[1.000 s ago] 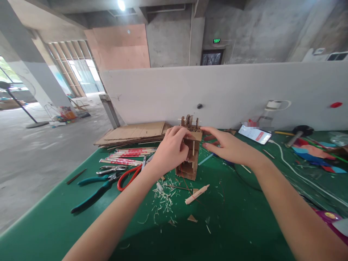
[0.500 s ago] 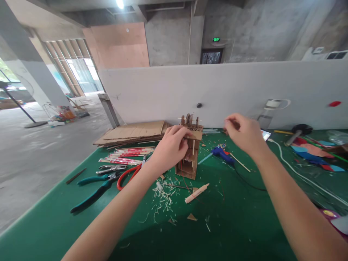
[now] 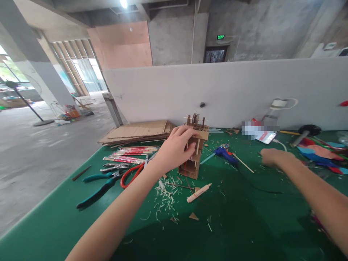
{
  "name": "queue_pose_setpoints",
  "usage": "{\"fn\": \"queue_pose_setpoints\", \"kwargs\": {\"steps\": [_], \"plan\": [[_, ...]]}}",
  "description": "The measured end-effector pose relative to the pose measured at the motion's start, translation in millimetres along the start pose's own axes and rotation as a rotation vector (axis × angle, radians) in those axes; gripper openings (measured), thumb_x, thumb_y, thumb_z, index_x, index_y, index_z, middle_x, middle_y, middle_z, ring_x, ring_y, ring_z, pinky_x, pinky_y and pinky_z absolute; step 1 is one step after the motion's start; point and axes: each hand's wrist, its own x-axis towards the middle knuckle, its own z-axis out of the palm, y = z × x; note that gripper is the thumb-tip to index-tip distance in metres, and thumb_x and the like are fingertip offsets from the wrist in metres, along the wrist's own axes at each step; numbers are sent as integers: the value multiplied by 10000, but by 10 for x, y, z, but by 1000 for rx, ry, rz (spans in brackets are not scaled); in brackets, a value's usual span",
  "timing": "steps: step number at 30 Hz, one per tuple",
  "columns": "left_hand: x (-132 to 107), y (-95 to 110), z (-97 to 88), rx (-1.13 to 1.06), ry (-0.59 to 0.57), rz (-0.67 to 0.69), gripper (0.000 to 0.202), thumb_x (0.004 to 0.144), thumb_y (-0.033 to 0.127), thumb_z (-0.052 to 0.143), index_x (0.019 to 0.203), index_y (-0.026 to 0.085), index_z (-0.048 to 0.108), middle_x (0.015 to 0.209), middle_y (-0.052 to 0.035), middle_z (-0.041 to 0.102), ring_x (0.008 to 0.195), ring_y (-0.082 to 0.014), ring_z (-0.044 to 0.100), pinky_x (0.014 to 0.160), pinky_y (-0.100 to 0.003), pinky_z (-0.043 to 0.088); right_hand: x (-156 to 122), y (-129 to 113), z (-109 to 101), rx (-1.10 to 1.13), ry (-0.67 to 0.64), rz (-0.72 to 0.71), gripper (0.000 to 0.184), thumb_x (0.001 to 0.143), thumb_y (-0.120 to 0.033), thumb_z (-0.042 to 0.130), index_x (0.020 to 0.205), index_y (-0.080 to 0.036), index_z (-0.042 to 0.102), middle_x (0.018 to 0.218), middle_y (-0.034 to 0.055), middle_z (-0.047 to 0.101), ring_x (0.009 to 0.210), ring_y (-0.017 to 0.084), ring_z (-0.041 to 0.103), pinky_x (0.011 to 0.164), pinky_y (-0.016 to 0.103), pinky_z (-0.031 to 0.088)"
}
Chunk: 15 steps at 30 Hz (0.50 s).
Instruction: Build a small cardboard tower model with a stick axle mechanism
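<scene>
A small upright cardboard model (image 3: pixel 189 171) stands mid-table, with a wheel-like part and a thin stick across its top. My left hand (image 3: pixel 178 146) grips its upper left side, thumb and fingers closed around the cardboard. A thin red wire (image 3: pixel 187 174) trails from the model. Out to the right, my right hand (image 3: pixel 277 157) hovers over the table, smeared by motion; its fingers cannot be made out. A blue glue gun (image 3: pixel 225 155) lies between my right hand and the model. In front of the model is a pale pen-shaped piece (image 3: pixel 199 193).
Teal-handled pliers (image 3: pixel 99 190), red-handled cutters (image 3: pixel 132 174) and wrapped sticks (image 3: pixel 127 156) lie left, before stacked cardboard (image 3: pixel 136 130). Shavings (image 3: pixel 167 195) litter the front. A phone (image 3: pixel 268 137) with a white cable and coloured scraps (image 3: pixel 318 154) are right. A white partition (image 3: pixel 168 90) stands behind.
My right hand has swung right and down, away from the model, uncovering the phone. My left hand keeps its hold on the cardboard model. The view has shifted slightly.
</scene>
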Motion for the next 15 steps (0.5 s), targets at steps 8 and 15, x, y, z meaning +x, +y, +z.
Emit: {"fn": "queue_pose_setpoints", "kwargs": {"steps": [8,15], "plan": [[-17,9,-29,-7,-31,9,287,843,151,461,1114,239,489,1221,-56,524,1195,-235,435,1025,-447,383,-150,53,65,-24,-54,-9,257,698,-57,515,801,-156,728,1076,253,653,970,376,620,707,469,424],[-20,20,-31,-1,-46,12,309,836,149,469,1132,236,473,1260,-53,500,1218,-232,412,1044,-433,371,-102,109,135,41,9,42,163,863,-213,537,929,-139,666,1033,158,652,945,265,621,774,424,479]]}}
